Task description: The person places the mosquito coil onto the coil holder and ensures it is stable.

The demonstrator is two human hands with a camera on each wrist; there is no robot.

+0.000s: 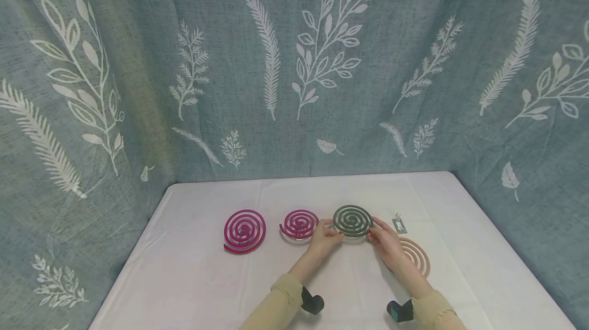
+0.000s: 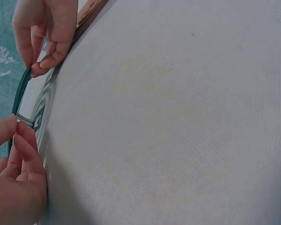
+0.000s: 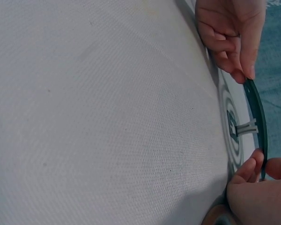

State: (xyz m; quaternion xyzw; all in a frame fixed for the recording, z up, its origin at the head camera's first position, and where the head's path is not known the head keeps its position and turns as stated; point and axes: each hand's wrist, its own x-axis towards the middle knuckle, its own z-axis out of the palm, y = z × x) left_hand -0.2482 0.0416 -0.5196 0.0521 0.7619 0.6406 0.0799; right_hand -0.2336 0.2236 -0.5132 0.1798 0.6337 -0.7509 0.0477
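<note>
Coil (image 1: 353, 221), green | pinched: left hand (image 1: 325, 241), right hand (image 1: 386, 242) | well inside table (image 1: 133, 268) side edges

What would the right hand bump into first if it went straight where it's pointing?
The green spiral, whose edge the right hand pinches. Past that, the way seems to run over the white table toward the leafy curtain, but depth is unclear.
</note>
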